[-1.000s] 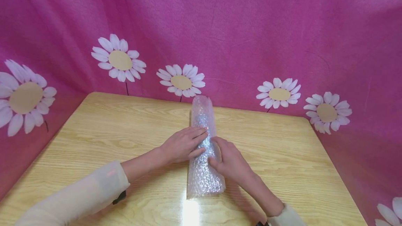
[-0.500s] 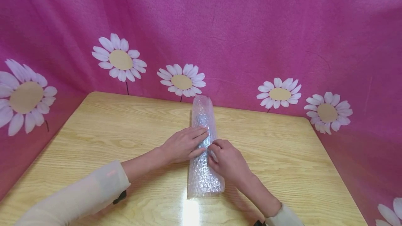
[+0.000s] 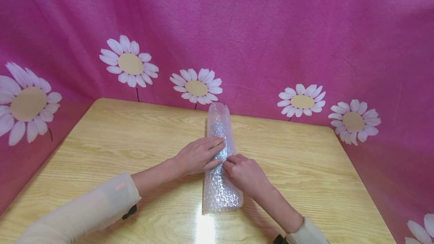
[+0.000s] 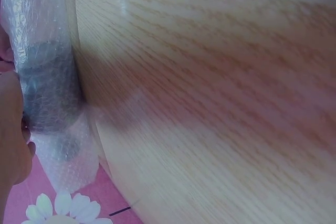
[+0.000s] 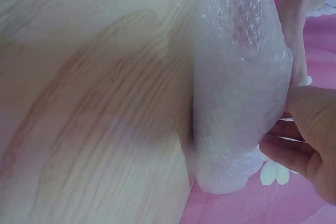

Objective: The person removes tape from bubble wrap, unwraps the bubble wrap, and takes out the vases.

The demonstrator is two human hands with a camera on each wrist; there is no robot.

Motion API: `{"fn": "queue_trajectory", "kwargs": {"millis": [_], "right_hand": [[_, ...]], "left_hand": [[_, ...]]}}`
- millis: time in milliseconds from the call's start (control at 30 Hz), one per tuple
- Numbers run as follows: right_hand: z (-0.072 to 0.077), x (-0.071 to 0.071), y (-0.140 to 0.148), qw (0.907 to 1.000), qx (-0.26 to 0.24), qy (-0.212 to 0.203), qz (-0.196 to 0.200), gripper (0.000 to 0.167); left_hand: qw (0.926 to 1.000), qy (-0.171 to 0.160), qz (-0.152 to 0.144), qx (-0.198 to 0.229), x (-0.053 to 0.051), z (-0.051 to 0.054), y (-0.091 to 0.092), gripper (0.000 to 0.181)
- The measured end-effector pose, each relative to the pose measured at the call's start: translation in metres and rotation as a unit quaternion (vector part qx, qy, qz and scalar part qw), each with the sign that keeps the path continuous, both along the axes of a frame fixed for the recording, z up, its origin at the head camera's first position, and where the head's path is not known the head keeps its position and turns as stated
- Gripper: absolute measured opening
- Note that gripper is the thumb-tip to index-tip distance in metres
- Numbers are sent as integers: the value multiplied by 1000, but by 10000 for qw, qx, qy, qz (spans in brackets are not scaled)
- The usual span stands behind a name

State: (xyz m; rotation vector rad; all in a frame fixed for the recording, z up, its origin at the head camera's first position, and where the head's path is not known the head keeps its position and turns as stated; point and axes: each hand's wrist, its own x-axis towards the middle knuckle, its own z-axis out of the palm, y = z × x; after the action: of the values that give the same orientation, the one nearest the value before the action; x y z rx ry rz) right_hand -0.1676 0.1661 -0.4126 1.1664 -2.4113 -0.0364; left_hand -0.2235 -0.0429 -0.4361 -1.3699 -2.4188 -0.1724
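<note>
On the far left, a big white flower with a round yellow middle [image 3: 28, 104] shows on the bright pink cloth [image 3: 257, 29] that hangs around the table. Next is a cream cloth sleeve [image 3: 91, 206], with a bit of something black [image 3: 129, 212] under its cuff. The person's left hand [image 3: 200, 155] comes out of it. Its fingers are stretched out and rest on top of a long roll of clear, shiny bubble wrap [image 3: 220, 195].

The roll lies on its side in the middle of the light brown wooden table [image 3: 135, 131], and its far end is at the back edge. (A dark, rounded thing [image 4: 50, 93] shows through the plastic, too fuzzy to name.)

Just to the right, the right hand [image 3: 247, 174] has its fingers curled, and the tips pinch at the wrap, close to the left hand's fingers. Behind it is another cream cuff [image 3: 308, 232]. Farther right, two smaller white flowers [image 3: 301, 101] show on the cloth.
</note>
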Motion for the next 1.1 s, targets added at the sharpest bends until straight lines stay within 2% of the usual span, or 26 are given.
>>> {"fn": "queue_trajectory", "kwargs": {"millis": [200,467,767,900,1100], "right_hand": [[1,-1,0,9992,277,269,85,10],[5,-2,-1,9984,521,190,69,9],[5,-2,0,9966,758,296,150,7],[4,-4,0,9969,675,325,233,8],[0,-6,2,9990,248,217,310,10]], "left_hand": [[10000,6,-21,-2,-1,0,0,55],[10000,-10,-43,18,0,1,0,56],[9999,-71,-61,66,1,0,1,56],[9999,-119,-43,59,0,0,1,56],[9999,-101,-21,94,0,-2,0,56]]}}
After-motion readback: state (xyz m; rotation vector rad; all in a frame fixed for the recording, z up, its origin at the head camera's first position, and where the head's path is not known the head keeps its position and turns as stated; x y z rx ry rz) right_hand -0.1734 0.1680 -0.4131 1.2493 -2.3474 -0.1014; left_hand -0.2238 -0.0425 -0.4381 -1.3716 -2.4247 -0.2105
